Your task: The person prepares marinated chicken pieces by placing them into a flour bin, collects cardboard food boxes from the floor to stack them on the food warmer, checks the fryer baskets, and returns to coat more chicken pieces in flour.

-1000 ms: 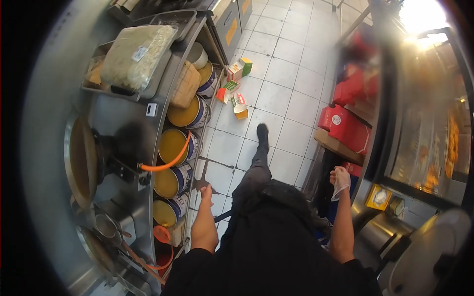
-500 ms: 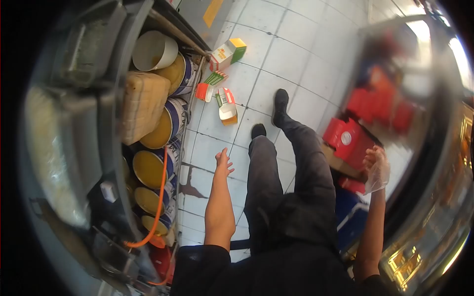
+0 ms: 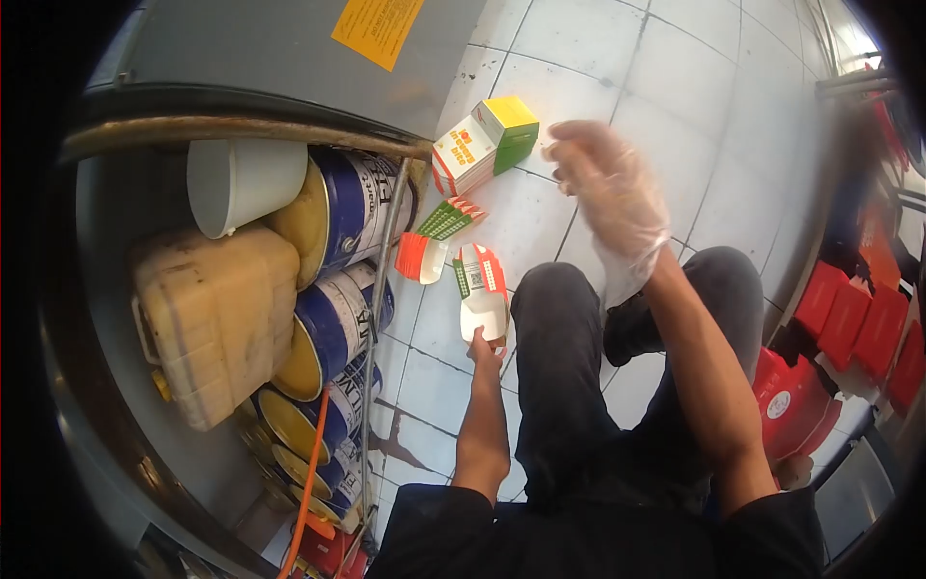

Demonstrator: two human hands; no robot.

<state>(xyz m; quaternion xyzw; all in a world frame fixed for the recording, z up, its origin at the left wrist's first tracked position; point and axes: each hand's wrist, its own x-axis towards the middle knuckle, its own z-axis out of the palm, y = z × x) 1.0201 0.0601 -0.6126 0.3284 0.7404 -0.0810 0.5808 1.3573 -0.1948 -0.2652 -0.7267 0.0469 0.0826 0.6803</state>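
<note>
Crouching by the shelf point(image 3: 387, 256) edge, you pinch the carton point(image 3: 482, 291), on or just above the floor point(image 3: 666, 106), by its near end in your left hand point(image 3: 486, 349), likely because that end faces you; your gloved right hand point(image 3: 606, 188), fingers loosely bent, looks empty.
</note>
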